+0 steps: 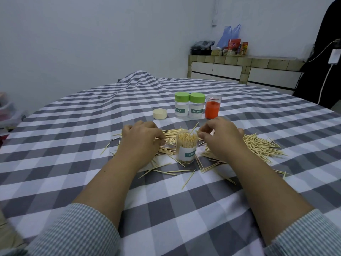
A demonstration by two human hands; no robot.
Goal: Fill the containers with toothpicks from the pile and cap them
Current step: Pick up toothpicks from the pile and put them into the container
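Observation:
An open clear container (186,147), labelled TOOTHPICK and packed with toothpicks, stands upright between my hands. The toothpick pile (258,145) lies scattered on the checked cloth around it. My left hand (142,139) hovers over the pile left of the container and pinches a toothpick. My right hand (219,135) is just right of the container's mouth, fingertips pinching toothpicks, one slanting into the opening. A cream cap (159,114) lies loose behind. Two green-capped containers (181,106) (197,106) and a clear container with an orange insert (212,107) stand in a row beyond.
The table is covered with a grey and white checked cloth (166,209). A tiled counter (239,71) with bags and packets stands against the far wall at the right. A dark garment and a white cable (324,80) hang at the right edge.

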